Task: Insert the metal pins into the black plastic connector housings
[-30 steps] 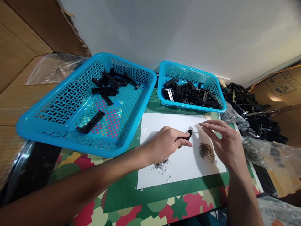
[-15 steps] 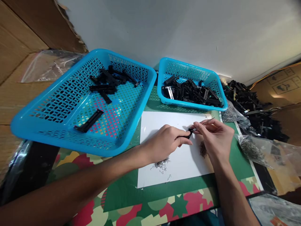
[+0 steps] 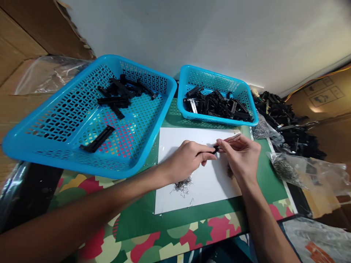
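Observation:
Over a white sheet [image 3: 175, 140], my left hand [image 3: 189, 159] pinches a small black plastic part [image 3: 215, 149] between thumb and fingers. My right hand [image 3: 240, 155] meets it from the right, its thumb and fingertips closed at the part's end. A thin metal tool [image 3: 233, 138], like tweezers, lies within the right hand's fingers. Below my left hand is a heap of small bent wire pieces [image 3: 183, 184], some scattered apart. Another small pile [image 3: 229, 171], brownish, is partly hidden behind my right hand.
A large blue basket [image 3: 137, 166] with black parts stands at left, a smaller blue basket [image 3: 216, 119] with many more at the back. On the right are a black parts heap [image 3: 298, 135] and a clear bag of small metal pieces [image 3: 286, 170]. A wall rises behind.
The whole view has shifted, so baskets and sheet appear slightly further left. Both hands remain together at the black part, of which less shows now.

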`<state>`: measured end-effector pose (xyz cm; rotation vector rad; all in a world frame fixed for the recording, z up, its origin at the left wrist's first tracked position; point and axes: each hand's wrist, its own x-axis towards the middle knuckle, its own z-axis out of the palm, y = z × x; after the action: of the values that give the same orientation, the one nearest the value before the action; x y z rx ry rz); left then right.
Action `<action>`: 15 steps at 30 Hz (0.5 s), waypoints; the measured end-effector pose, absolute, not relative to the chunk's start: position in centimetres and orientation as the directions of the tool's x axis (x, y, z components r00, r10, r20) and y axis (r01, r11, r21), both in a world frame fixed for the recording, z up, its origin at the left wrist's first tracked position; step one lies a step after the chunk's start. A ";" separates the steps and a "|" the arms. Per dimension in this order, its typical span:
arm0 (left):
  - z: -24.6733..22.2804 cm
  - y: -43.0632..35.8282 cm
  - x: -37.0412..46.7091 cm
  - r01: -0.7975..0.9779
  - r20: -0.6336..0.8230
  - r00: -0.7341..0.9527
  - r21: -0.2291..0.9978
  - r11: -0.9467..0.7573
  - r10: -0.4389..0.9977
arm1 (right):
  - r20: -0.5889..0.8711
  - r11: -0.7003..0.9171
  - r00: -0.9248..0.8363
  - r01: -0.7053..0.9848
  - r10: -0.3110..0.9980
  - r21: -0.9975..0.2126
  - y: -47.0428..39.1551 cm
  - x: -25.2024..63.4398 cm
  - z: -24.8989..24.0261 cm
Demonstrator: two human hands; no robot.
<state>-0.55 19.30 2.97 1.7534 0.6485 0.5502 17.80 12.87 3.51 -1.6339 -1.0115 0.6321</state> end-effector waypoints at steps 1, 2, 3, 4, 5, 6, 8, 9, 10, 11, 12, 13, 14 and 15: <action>3.0 19.3 -0.5 0.148 0.038 0.734 0.966 -0.214 0.678 | 0.110 -0.054 0.511 0.295 0.853 -0.954 12.8 17.9 3.6; 3.1 19.4 -0.5 0.145 0.039 0.729 0.967 -0.209 0.683 | 0.139 -0.032 0.535 0.298 0.833 -0.954 12.7 18.1 3.8; 3.2 19.4 -0.5 0.139 0.040 0.725 0.969 -0.203 0.687 | 0.175 -0.013 0.570 0.310 0.802 -0.951 12.5 18.6 4.1; 3.2 19.4 -0.5 0.131 0.041 0.721 0.972 -0.194 0.692 | 0.216 0.003 0.612 0.329 0.760 -0.944 12.1 19.2 4.5; 3.3 19.5 -0.5 0.121 0.043 0.715 0.975 -0.185 0.698 | 0.254 0.012 0.648 0.353 0.718 -0.936 11.6 19.9 5.0; 3.4 19.5 -0.6 0.112 0.046 0.708 0.978 -0.176 0.705 | 0.277 0.006 0.666 0.379 0.692 -0.925 11.0 20.7 5.5; 3.5 19.5 -0.7 0.087 0.060 0.686 0.983 -0.164 0.725 | 0.247 -0.074 0.631 0.437 0.735 -0.896 9.5 22.4 6.2; 3.4 19.5 -0.7 0.068 0.069 0.666 0.986 -0.153 0.743 | 0.197 -0.146 0.589 0.484 0.784 -0.863 8.6 23.2 6.4; 3.4 19.5 -0.7 0.040 0.080 0.641 0.990 -0.137 0.763 | 0.137 -0.216 0.547 0.531 0.826 -0.819 7.7 23.8 6.5; 3.2 19.5 -0.7 0.001 0.090 0.609 0.993 -0.115 0.788 | 0.073 -0.280 0.521 0.566 0.851 -0.775 6.8 24.4 6.4; 3.1 19.6 -0.7 -0.046 0.100 0.572 0.995 -0.090 0.814 | 0.027 -0.328 0.506 0.597 0.862 -0.732 6.0 24.8 6.3; 2.9 19.6 -0.7 -0.097 0.108 0.531 0.993 -0.067 0.840 | -0.013 -0.366 0.498 0.619 0.867 -0.695 5.2 25.0 6.2; 2.8 19.6 -0.6 -0.145 0.116 0.491 0.988 -0.050 0.863 | -0.055 -0.399 0.491 0.632 0.869 -0.664 4.4 25.1 6.0; 2.6 19.6 -0.6 -0.185 0.122 0.458 0.982 -0.040 0.881 | -0.090 -0.424 0.485 0.641 0.870 -0.640 3.7 25.2 5.9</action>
<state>-0.56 19.63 2.63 1.3352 0.6864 0.9780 25.19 3.72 5.92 -2.1992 -1.2442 0.5637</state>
